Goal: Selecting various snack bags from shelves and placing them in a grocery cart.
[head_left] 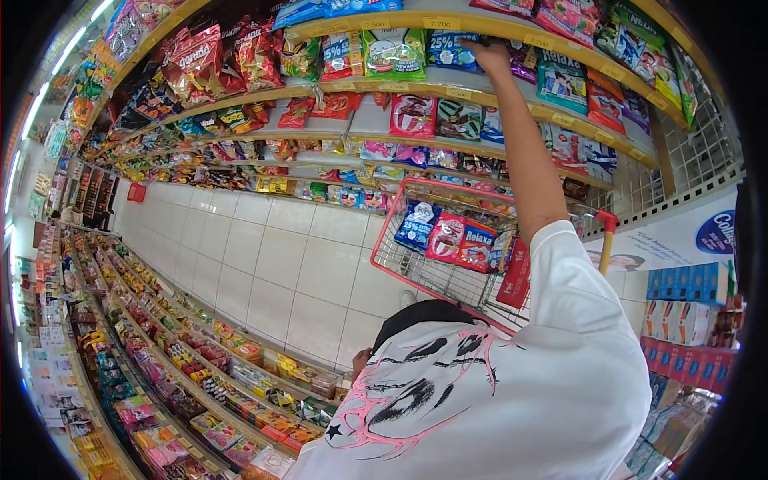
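My right arm, in a white short sleeve, stretches up to a candy shelf. There my right hand (492, 58) is at the upper right corner of a blue candy bag (453, 51); its fingers are too hidden to show whether they grip it. A green and white candy bag (394, 54) stands to the left of it. Below the arm, a shopping cart (416, 276) with red edges holds several candy bags, among them a dark blue one (418, 226), a pink one (447, 238) and a blue and red one (477, 246). Low beside my shirt, only a bit of my left hand (362, 362) shows.
Tiered shelves (400, 86) packed with candy bags curve across the top. A long lower rack (192, 360) of small packets runs along the left. Pale floor tiles (272, 248) lie between them. Blue boxes (688, 284) stand at the right, beside a wire grid (700, 152).
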A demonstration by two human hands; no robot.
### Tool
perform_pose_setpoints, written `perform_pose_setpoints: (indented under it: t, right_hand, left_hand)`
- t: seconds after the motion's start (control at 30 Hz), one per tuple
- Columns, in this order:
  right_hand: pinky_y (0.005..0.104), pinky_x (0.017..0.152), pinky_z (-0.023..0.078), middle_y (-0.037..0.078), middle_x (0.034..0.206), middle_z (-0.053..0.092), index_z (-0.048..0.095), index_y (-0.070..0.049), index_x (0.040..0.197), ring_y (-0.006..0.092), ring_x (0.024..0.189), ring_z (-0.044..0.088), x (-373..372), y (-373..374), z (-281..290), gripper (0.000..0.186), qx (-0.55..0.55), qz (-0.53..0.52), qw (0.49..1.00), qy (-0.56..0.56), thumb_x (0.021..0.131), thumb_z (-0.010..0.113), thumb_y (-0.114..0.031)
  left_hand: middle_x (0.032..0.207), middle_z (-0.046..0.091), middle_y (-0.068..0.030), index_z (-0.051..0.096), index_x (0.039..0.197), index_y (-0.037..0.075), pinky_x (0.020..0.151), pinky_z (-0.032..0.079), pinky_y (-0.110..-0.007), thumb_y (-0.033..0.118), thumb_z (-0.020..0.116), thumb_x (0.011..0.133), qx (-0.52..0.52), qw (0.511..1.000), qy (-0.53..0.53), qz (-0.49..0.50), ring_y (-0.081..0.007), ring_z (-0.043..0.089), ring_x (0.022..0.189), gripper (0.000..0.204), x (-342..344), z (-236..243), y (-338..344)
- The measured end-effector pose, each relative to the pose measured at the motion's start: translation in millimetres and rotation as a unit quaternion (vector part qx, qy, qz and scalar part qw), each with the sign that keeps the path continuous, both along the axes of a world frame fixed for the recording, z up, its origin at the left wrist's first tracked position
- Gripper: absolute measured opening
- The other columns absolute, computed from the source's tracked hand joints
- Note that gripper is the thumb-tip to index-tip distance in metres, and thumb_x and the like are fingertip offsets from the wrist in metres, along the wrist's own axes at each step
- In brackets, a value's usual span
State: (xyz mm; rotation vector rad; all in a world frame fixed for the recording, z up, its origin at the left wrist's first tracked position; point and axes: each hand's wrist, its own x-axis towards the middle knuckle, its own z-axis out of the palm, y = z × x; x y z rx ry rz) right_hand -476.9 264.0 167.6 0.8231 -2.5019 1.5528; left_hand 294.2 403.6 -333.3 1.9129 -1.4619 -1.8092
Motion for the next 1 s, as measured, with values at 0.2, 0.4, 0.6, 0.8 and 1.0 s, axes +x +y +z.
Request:
perform_pose_setpoints:
  t: [0.2, 0.4, 0.6, 0.8, 1.0]
  right_hand:
    - [0.0398, 0.086, 0.042, 0.015, 0.114, 0.055, 0.049, 0.004, 0.118, 0.0279, 0.104, 0.053, 29.3, 56.5, 5.9, 0.069, -0.216, 0.074, 0.949, -0.217, 0.069, 0.073, -0.038]
    - [0.0348, 0.087, 0.043, 0.015, 0.117, 0.053, 0.045, 0.003, 0.12, 0.0234, 0.106, 0.052, 126.3, 160.5, -2.0, 0.057, -0.27, 0.117, 0.907, -0.302, 0.075, 0.071, -0.02]
    - [0.0308, 0.083, 0.047, 0.009, 0.107, 0.059, 0.047, 0.0, 0.118, 0.0167, 0.096, 0.057, 251.1, 212.3, -24.0, 0.045, -0.312, 0.115, 0.825, -0.456, 0.078, 0.066, -0.007]
    - [0.028, 0.081, 0.045, 0.008, 0.104, 0.06, 0.049, 0.0, 0.117, 0.0142, 0.092, 0.057, 325.9, 219.6, -49.0, 0.043, -0.285, 0.121, 0.824, -0.475, 0.078, 0.066, -0.009]
    - [0.0249, 0.079, 0.045, 0.009, 0.104, 0.059, 0.043, 0.003, 0.122, 0.0122, 0.091, 0.057, 371.9, 211.7, -69.6, 0.049, -0.32, 0.074, 0.802, -0.498, 0.084, 0.063, -0.021]
  left_hand:
    - [0.077, 0.065, -0.0071, 0.064, 0.095, -0.002, 0.067, 0.045, -0.026, 0.026, 0.056, 0.085, -0.047, 0.998, 0.033, -0.021, -0.0129, 0.057, 0.072, 0.031, -23.4, 45.0, 4.5]
    - [0.09, 0.063, -0.0083, 0.056, 0.11, 0.003, 0.069, 0.049, -0.028, 0.03, 0.052, 0.089, -0.027, 0.995, 0.095, 0.016, -0.017, 0.06, 0.078, 0.034, -131.9, 174.3, -57.7]
    - [0.105, 0.058, -0.009, 0.05, 0.12, 0.002, 0.078, 0.049, -0.031, 0.037, 0.049, 0.091, -0.036, 0.929, 0.315, -0.192, -0.0184, 0.058, 0.091, 0.046, -265.6, 330.6, -116.1]
    - [0.105, 0.057, -0.0054, 0.044, 0.125, -0.001, 0.079, 0.045, -0.026, 0.03, 0.05, 0.092, 0.021, 0.848, 0.397, -0.351, -0.0111, 0.053, 0.095, 0.046, -322.8, 433.2, -102.0]
    - [0.099, 0.061, -0.0048, 0.054, 0.112, -0.004, 0.077, 0.043, -0.022, 0.014, 0.061, 0.086, 0.034, 0.866, 0.391, -0.31, -0.0074, 0.055, 0.086, 0.033, -312.8, 416.1, -100.4]
